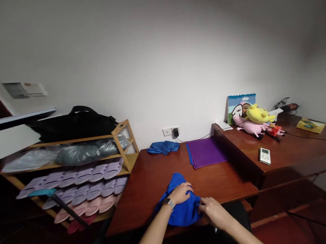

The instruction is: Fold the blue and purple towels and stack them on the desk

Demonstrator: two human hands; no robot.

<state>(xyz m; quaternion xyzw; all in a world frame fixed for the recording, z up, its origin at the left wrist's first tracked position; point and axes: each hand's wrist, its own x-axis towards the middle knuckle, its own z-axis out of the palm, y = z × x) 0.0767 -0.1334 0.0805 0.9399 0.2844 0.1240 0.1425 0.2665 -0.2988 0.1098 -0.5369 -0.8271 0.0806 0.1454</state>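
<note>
The purple cloth (pixel 208 152) is laid flat; on its near side, the blue cloth (pixel 183 215), not yet smoothed, is pinched by the right hand (pixel 213 210) and covered by the left hand (pixel 179 193), its grip unclear.

Front cloth (pixel 182 217): solid bright blue; rear cloth (pixel 164 147): duller blue. Flat cloth (pixel 209 152): purple w/ blue edge on L. Desk (pixel 145 190): reddish brn. Picture (pixel 235 100): blue up top, green at btm, 1 white dog (pixel 237 111) & 1 brn dog (pixel 245 108). Toys: 1 yellow (pixel 259 114), 1 pink (pixel 248 127), 1 partly red (pixel 275 130). Remote (pixel 264 156): white w/ dk screen. Box (pixel 318 126): yellow w/ green patch. Slippers (pixel 97 173): top 2 rows lilac, next pink. Bag (pixel 78 126) & plug (pixel 176 132): blk. Watch (pixel 166 201): dk face, pale grey strap.
</note>
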